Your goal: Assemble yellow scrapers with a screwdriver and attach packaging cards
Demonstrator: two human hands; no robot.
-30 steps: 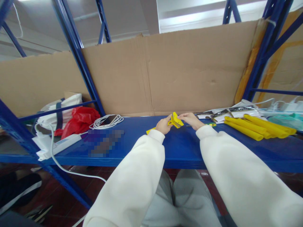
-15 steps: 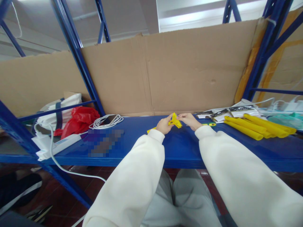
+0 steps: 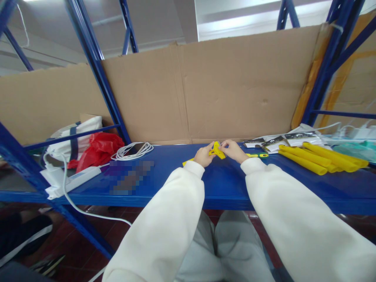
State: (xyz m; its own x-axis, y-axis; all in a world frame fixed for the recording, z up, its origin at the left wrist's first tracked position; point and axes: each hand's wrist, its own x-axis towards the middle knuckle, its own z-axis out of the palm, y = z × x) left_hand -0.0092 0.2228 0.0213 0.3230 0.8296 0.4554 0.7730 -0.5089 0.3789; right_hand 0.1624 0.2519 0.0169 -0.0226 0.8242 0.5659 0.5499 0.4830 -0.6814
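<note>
My left hand (image 3: 203, 156) is wrapped round a yellow tool (image 3: 219, 151) over the blue shelf board (image 3: 170, 154); the tool's handle shows on the left side of the hand. My right hand (image 3: 234, 150) is closed at the tool's right side, its fingertips pinched at the upper edge of the tool's head. Whatever small part may lie between those fingertips is too small to make out. Partly behind my right wrist lies a yellow and green tool (image 3: 259, 155).
Several yellow tubes (image 3: 305, 158) and flat packets (image 3: 274, 143) lie at the right. At the left are a coiled white cable (image 3: 133, 152), a red bag (image 3: 101, 149) and a power strip (image 3: 79, 178). A cardboard sheet (image 3: 235, 90) stands behind. A blurred patch covers part of the board.
The head of the yellow tool has tilted slightly, and my right hand has shifted a little to the left against it. My left hand keeps its hold.
</note>
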